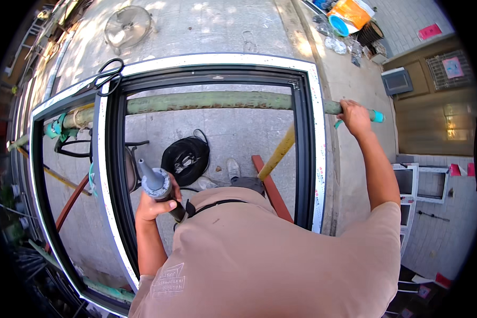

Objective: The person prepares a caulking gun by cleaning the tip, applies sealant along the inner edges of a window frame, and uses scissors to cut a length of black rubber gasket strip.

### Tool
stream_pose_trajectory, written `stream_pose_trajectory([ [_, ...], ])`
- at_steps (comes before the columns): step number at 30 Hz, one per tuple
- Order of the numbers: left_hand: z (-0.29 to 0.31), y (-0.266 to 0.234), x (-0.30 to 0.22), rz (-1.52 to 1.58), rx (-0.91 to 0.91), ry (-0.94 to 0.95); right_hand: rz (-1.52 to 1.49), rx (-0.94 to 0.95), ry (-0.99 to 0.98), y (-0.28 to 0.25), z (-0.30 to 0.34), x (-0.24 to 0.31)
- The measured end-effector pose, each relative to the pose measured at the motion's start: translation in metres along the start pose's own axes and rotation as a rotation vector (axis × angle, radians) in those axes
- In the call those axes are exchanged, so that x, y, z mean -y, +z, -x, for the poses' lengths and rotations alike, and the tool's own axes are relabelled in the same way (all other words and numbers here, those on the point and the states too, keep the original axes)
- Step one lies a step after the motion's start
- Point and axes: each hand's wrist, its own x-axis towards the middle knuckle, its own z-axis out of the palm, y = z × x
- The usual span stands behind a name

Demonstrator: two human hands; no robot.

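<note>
My left hand (pixel 148 205) is wrapped round a caulking gun (pixel 153 180), held close to my body with its grey cone nozzle pointing up. Much of the gun's body is hidden by my hand and shirt. On the right, my right hand (pixel 356 116) grips the end of a green pole (pixel 209 102), beside its teal wrapping. A large dark window frame (pixel 317 153) with white protective film surrounds me and rests over the pole. Black-handled scissors (pixel 109 79) lie on the frame's upper left corner.
A coil of black hose or cable (pixel 185 160) lies on the concrete inside the frame. Red-brown and yellow support legs (pixel 278 151) stand below. A round fan (pixel 127 26) is at the far left. An orange bag (pixel 351 15) and a blue bucket are at the far right.
</note>
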Motion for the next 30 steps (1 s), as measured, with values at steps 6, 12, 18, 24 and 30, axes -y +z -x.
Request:
stream_pose_trajectory([
  [6, -0.018, 0.008, -0.029, -0.144, -0.042, 0.007, -0.516, -0.34, 0.38, -0.013, 0.023, 0.064],
  [12, -0.015, 0.004, -0.033, -0.146, -0.12, 0.017, -0.777, -0.431, 0.366, -0.064, 0.031, 0.143],
  [18, -0.026, 0.002, -0.041, -0.178, -0.123, 0.083, -0.515, -0.604, 0.432, -0.1, 0.058, 0.166],
  [24, -0.018, -0.011, -0.025, -0.236, -0.014, 0.022, -0.891, -0.33, -0.027, -0.155, 0.014, 0.225],
  [30, 0.002, 0.006, -0.017, -0.335, -0.017, -0.006, -0.841, -0.353, -0.462, -0.2, -0.077, 0.314],
])
